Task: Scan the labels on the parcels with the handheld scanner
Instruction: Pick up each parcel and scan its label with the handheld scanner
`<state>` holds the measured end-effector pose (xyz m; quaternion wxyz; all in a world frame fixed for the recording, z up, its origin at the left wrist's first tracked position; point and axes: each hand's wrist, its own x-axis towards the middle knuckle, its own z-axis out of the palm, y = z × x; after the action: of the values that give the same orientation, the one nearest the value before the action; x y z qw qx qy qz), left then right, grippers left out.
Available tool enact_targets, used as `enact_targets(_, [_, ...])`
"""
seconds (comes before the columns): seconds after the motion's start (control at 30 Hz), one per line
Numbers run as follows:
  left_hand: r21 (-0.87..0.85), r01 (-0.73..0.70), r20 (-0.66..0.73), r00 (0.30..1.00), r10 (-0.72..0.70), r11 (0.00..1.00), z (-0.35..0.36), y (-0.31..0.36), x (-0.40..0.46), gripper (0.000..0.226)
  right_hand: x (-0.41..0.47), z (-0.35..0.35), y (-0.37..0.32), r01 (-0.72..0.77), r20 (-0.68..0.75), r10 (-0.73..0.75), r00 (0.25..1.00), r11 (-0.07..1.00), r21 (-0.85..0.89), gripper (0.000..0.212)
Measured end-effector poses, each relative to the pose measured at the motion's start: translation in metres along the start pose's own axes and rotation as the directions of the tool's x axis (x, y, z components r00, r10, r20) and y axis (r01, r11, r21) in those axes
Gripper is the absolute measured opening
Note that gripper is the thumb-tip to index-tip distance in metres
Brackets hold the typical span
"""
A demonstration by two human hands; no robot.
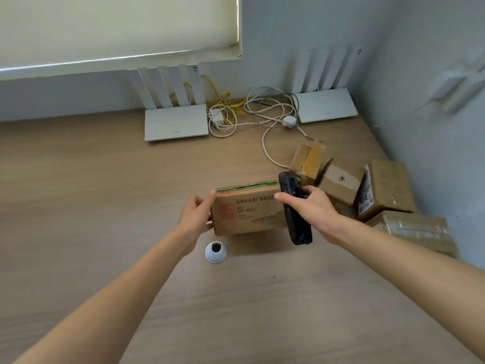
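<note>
**A:** Looking at free room first: the tabletop (91, 179) is wide open on the left, wood grain all the way out to the frame edge. The right side is crowded, with a pile of parcels (380, 190) packed into the corner by the wall (433, 127). Two routers (175, 122) and a cable tangle (262, 111) line the back edge under the window.

**B:** And the hands?

**A:** The left hand (195, 215) grips the left end of a cardboard parcel (244, 214), thumb on top, printed side facing the camera. The right hand (312, 208) is wrapped around the black scanner (295, 211), which is held just at the parcel's right end. A small white round thing (215, 252) sits on the tabletop just below the parcel.
</note>
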<state>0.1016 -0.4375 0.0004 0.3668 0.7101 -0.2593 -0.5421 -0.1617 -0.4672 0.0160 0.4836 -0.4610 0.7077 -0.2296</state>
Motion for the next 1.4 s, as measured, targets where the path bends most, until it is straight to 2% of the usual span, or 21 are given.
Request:
enact_targets(0.1, [-0.005, -0.055, -0.009, 0.998, 0.055, 0.998, -0.003, 0.001, -0.026, 0.038, -0.031, -0.014, -0.002, 0.059, 0.007, -0.059, 0.998, 0.998, -0.006, 0.086])
enact_targets(0.2, [-0.018, -0.123, 0.023, 0.992, 0.124, 0.992, -0.008, 0.007, -0.062, 0.017, -0.067, -0.034, -0.011, 0.103, 0.033, -0.102, 0.994, 0.994, -0.024, 0.086])
enact_targets(0.27, [-0.039, -0.145, 0.039, 0.988, 0.147, 0.989, -0.017, 0.014, -0.090, 0.014, -0.096, -0.047, -0.017, 0.128, 0.066, -0.126, 0.990, 0.991, -0.039, 0.086])
enact_targets(0.37, [-0.101, -0.210, 0.071, 0.974, 0.217, 0.973, -0.032, 0.031, -0.139, 0.059, -0.146, -0.062, -0.027, 0.183, 0.086, -0.180, 0.980, 0.983, -0.028, 0.088])
enact_targets(0.43, [-0.099, -0.256, 0.124, 0.956, 0.267, 0.962, -0.041, 0.046, -0.177, 0.071, -0.179, -0.071, -0.036, 0.222, 0.060, -0.220, 0.974, 0.975, -0.027, 0.088])
enact_targets(0.53, [-0.063, -0.334, 0.116, 0.934, 0.339, 0.941, -0.054, 0.066, -0.235, 0.061, -0.227, -0.088, -0.056, 0.286, 0.015, -0.286, 0.958, 0.958, -0.036, 0.085])
enact_targets(0.63, [-0.116, -0.363, 0.067, 0.926, 0.371, 0.925, -0.067, 0.079, -0.287, 0.035, -0.273, -0.108, -0.076, 0.342, -0.018, -0.342, 0.939, 0.939, -0.018, 0.086])
enact_targets(0.73, [-0.136, -0.441, 0.031, 0.893, 0.448, 0.887, -0.074, 0.081, -0.342, 0.020, -0.322, -0.127, -0.088, 0.396, 0.027, -0.395, 0.918, 0.918, -0.008, 0.080])
enact_targets(0.83, [-0.115, -0.524, -0.014, 0.850, 0.526, 0.844, -0.079, 0.076, -0.399, 0.029, -0.370, -0.145, -0.087, 0.433, 0.058, -0.431, 0.900, 0.901, -0.026, 0.075])
enact_targets(0.9, [-0.080, -0.558, -0.008, 0.829, 0.559, 0.826, -0.084, 0.070, -0.435, 0.046, -0.400, -0.157, -0.081, 0.463, 0.052, -0.462, 0.885, 0.886, -0.008, 0.080])
enact_targets(0.97, [-0.064, -0.554, 0.023, 0.831, 0.556, 0.830, -0.089, 0.063, -0.469, 0.057, -0.432, -0.168, -0.078, 0.482, 0.050, -0.482, 0.875, 0.876, 0.014, 0.079])
enact_targets(1.03, [-0.082, -0.550, 0.048, 0.831, 0.554, 0.831, -0.090, 0.055, -0.501, 0.058, -0.463, -0.175, -0.074, 0.502, 0.062, -0.502, 0.862, 0.865, 0.025, 0.079])
enact_targets(1.2, [-0.192, -0.559, -0.110, 0.829, 0.549, 0.806, -0.091, 0.044, -0.568, 0.025, -0.525, -0.188, -0.071, 0.540, 0.080, -0.541, 0.837, 0.841, 0.038, 0.074])
enact_targets(1.3, [-0.239, -0.601, -0.218, 0.799, 0.561, 0.763, -0.098, 0.038, -0.599, 0.023, -0.553, -0.188, -0.075, 0.569, 0.096, -0.570, 0.816, 0.821, 0.041, 0.072])
enact_targets(1.4, [-0.261, -0.616, -0.266, 0.786, 0.558, 0.743, -0.111, 0.033, -0.618, 0.036, -0.575, -0.181, -0.081, 0.597, 0.117, -0.594, 0.796, 0.802, 0.019, 0.084])
